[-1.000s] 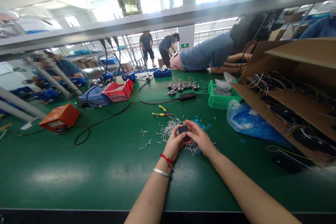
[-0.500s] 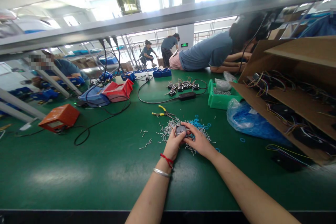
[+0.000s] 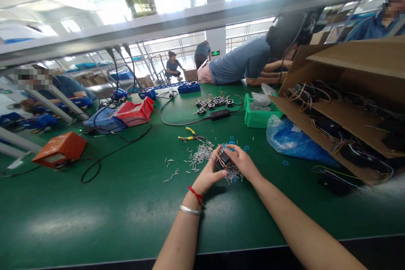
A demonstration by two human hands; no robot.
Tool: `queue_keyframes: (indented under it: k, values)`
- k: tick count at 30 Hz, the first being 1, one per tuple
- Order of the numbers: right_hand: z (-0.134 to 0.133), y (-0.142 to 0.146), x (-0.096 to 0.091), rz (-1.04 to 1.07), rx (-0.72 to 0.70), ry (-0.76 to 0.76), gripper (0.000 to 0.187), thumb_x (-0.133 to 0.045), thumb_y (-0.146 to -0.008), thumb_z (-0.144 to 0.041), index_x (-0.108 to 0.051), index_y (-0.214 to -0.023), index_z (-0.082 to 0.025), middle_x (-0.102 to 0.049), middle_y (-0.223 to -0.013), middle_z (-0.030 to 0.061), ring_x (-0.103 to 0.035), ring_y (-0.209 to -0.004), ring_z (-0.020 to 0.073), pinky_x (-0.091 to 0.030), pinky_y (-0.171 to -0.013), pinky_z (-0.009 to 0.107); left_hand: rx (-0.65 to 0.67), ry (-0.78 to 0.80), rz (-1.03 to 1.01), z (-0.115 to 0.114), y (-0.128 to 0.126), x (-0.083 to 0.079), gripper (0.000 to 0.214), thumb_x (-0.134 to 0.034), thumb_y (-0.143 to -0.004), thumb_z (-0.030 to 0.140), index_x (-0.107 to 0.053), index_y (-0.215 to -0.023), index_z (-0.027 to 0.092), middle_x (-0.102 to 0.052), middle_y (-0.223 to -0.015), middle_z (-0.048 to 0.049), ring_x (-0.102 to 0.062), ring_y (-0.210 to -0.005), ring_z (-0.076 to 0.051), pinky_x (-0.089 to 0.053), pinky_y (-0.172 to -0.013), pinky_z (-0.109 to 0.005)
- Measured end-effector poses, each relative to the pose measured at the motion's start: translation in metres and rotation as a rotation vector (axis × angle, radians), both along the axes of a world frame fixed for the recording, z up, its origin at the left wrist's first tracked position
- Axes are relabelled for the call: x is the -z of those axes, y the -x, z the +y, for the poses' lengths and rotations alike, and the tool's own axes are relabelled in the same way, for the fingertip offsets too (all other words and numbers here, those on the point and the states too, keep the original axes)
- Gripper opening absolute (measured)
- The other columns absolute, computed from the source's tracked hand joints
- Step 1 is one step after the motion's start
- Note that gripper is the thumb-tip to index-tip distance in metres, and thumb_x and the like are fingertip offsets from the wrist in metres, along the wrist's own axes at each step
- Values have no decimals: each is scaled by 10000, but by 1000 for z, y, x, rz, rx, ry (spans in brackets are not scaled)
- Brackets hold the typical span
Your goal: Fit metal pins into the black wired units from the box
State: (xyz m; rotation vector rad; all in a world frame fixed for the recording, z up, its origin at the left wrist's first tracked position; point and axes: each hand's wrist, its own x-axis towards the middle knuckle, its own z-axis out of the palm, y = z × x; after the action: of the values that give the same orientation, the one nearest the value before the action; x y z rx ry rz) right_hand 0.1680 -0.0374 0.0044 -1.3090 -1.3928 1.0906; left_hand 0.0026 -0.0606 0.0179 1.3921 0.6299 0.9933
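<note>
Two bare hands are around one little black wired part, just above a scatter of metal pins on the green worktop. The right hand has its fingers closed in on it; the left hand has its thumb stuck out wide, and honestly can't tell if its other fingers grip anything. From the part, yellow-handled pliers lie at 10 o'clock, green bin at 1.

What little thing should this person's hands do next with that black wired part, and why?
Perhaps the left hand should bring its thumb in against the black part to steady it: that thumb stands apart from it, while the right hand has fingers on it.
</note>
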Motion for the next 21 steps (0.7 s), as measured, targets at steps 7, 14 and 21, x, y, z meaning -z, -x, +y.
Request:
queue_keyframes:
  k: [7, 14, 21]
  values:
    - [-5, 4, -5, -180, 13, 68, 488, -393, -833, -615, -584, -924, -176, -635, -659, 23, -594, -531, 151, -428, -504, 234, -151, 21, 83, -1, -8, 7, 656, -705, -680, 268, -460, -1288, 226, -467, -1331, -88, -387, -1246, -276, -227, -1080, -430]
    - [-4, -21, -8, -621, -92, -127, 228, -550, -815, -398, -620, -759, -189, -627, -751, 25, -582, -697, 152, -385, -615, 233, -407, 380, -340, 17, 3, 18, 353, -637, -752, 276, -582, -1079, 156, -611, -1122, -115, -580, -1020, -224, -403, -949, -419]
    - [-9, -14, 8, -879, -125, -119, 53, -626, -756, -241, -632, -756, -188, -601, -808, 41, -574, -773, 165, -370, -653, 241, -462, 505, -618, 25, 10, 23, 188, -628, -754, 185, -605, -932, 133, -655, -1008, -95, -572, -1049, -206, -389, -990, -417]
